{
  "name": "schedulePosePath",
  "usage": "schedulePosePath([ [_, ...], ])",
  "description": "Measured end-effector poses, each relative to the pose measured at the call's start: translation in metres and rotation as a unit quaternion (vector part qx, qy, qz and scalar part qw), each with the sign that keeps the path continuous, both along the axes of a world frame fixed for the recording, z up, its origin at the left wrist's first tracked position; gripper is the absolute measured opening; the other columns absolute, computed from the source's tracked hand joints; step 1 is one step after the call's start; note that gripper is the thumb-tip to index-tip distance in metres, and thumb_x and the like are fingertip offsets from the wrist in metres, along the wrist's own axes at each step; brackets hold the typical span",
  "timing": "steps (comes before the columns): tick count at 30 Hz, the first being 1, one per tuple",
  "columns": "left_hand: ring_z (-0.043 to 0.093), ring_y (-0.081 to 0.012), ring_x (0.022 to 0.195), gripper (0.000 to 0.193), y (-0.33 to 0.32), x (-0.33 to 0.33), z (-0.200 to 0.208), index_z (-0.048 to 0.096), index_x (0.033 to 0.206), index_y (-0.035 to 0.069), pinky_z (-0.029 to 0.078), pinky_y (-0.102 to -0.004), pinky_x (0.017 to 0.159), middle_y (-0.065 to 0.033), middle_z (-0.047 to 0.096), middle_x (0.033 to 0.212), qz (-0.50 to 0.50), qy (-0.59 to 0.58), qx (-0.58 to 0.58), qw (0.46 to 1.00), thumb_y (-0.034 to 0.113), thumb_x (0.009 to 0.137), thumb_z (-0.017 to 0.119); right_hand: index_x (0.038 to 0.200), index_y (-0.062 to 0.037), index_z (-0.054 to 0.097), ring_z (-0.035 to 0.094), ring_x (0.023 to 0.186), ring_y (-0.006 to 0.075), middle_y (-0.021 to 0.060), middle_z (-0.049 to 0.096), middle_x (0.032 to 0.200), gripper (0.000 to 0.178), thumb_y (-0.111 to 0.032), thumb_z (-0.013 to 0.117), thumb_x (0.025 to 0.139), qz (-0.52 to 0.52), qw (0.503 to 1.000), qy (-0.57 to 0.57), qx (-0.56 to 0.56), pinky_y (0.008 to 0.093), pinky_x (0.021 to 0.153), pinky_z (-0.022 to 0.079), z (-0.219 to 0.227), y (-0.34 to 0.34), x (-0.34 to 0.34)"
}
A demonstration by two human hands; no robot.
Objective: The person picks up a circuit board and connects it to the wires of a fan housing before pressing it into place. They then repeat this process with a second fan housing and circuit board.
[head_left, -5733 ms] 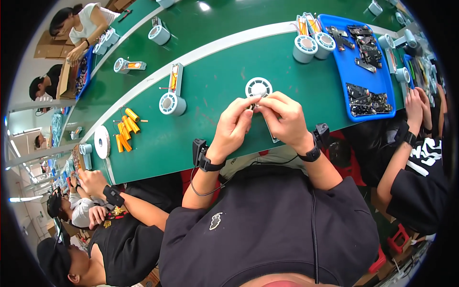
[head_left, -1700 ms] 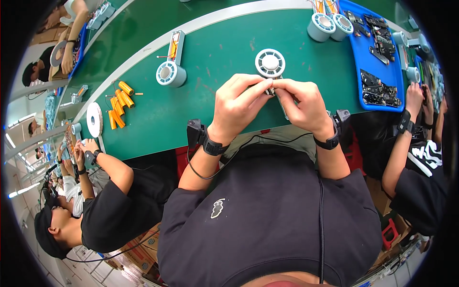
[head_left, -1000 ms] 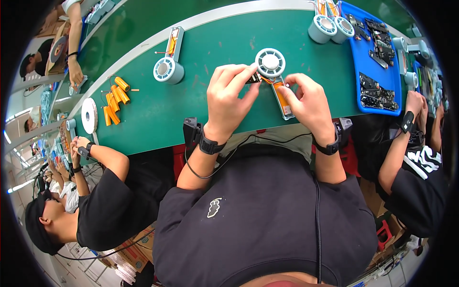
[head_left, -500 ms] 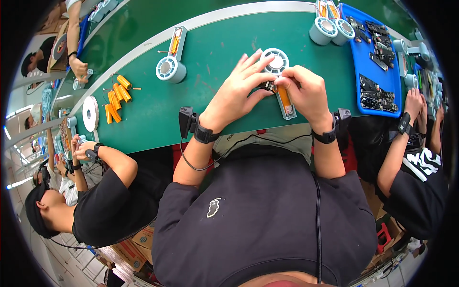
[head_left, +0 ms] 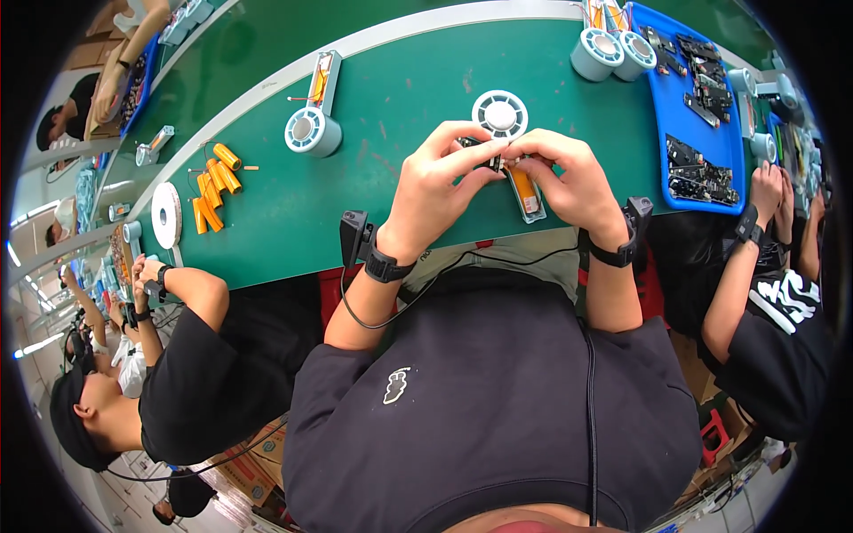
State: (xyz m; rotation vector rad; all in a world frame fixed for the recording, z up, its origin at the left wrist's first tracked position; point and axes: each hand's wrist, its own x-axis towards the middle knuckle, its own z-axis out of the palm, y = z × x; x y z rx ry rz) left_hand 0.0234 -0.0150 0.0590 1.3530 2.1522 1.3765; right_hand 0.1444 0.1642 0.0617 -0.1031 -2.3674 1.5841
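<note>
Lit tube [head_left: 37,346]: room wall side, far left. 
Pale floor [head_left: 133,484]; cartons [head_left: 244,475] on it, lower left. 
Co-worker [head_left: 213,382]: black top, cap, seated at the table's left end. 
Table [head_left: 418,80]: glossy green, scuffed, crossed by a curving pale strip [head_left: 373,37]. 
Roll [head_left: 166,215]: white, at the left edge. 
Cells [head_left: 211,185]: orange, loosely heaped beside the roll. 
Spare fan [head_left: 313,131]: pale blue, handle open, pointing away. 
Left hand [head_left: 435,182]: thumb and fingers pinching a board. 
Board [head_left: 494,163]: black, small, held just below the fan head. 
Fan [head_left: 499,115]: flat on the table, handle toward the person, orange cell inside. 
Right hand [head_left: 573,182]: fingers bent, tips together at the board's right end; grip cannot be told. 
Fan pair [head_left: 597,53]: standing by the tray. 
Tray [head_left: 671,111]: blue, holding black boards [head_left: 697,173] in two groups. 
Red stool [head_left: 715,440]: below, far right.
</note>
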Motion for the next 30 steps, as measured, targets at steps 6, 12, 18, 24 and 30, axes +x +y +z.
schedulePosePath([
  [6, 0.072, -0.0182, 0.082, 0.041, -0.001, -0.002, -0.013, 0.077, 0.115, 0.01, 0.06, -0.0298, 0.069, -0.0086, 0.071, 0.114, -0.035, -0.01, 0.103, 0.994, -0.004, 0.076, 0.082, 0.102, 0.0024, 0.071, 0.071, 0.085, 0.0171, 0.0095, 0.074, 0.098, 0.017, 0.01, 0.067, 0.087, -0.036, 0.996, 0.076, 0.03, 0.0267, 0.074, 0.056, -0.009, -0.006, -0.002],
  [12, 0.075, -0.02, 0.091, 0.04, 0.001, -0.002, -0.006, 0.076, 0.118, 0.003, 0.064, -0.0297, 0.077, -0.0133, 0.069, 0.119, -0.051, -0.024, 0.105, 0.993, -0.012, 0.081, 0.076, 0.103, 0.0032, 0.073, 0.074, 0.086, 0.0177, 0.0102, 0.076, 0.097, 0.016, 0.01, 0.069, 0.089, -0.068, 0.991, 0.004, -0.117, 0.0256, 0.075, 0.058, -0.017, -0.009, 0.005],
  [18, 0.075, -0.0197, 0.095, 0.033, -0.006, -0.005, 0.0, 0.078, 0.112, 0.003, 0.064, -0.0291, 0.08, -0.0123, 0.071, 0.119, -0.027, -0.025, 0.11, 0.993, -0.009, 0.082, 0.078, 0.1, 0.0045, 0.072, 0.074, 0.086, 0.0149, 0.0123, 0.078, 0.096, 0.011, 0.008, 0.069, 0.09, -0.043, 0.993, 0.101, -0.049, 0.0238, 0.073, 0.057, -0.013, -0.013, -0.005],
  [24, 0.075, -0.0195, 0.094, 0.03, -0.003, -0.009, -0.011, 0.079, 0.11, 0.003, 0.064, -0.029, 0.08, -0.0116, 0.072, 0.116, -0.02, -0.02, 0.117, 0.993, -0.007, 0.082, 0.079, 0.122, 0.0016, 0.066, 0.074, 0.078, 0.0138, 0.0115, 0.079, 0.097, 0.033, 0.008, 0.069, 0.09, -0.065, 0.996, 0.067, -0.01, 0.0239, 0.064, 0.055, -0.008, -0.023, -0.008],
  [30, 0.076, -0.0207, 0.093, 0.029, -0.001, -0.006, -0.012, 0.079, 0.109, 0.003, 0.065, -0.0292, 0.078, -0.012, 0.072, 0.117, -0.005, -0.021, 0.133, 0.991, -0.008, 0.082, 0.079, 0.139, -0.0024, 0.058, 0.07, 0.065, 0.012, 0.0115, 0.079, 0.097, 0.051, 0.006, 0.07, 0.09, -0.096, 0.986, 0.095, 0.101, 0.0251, 0.056, 0.051, -0.01, -0.029, -0.008],
])
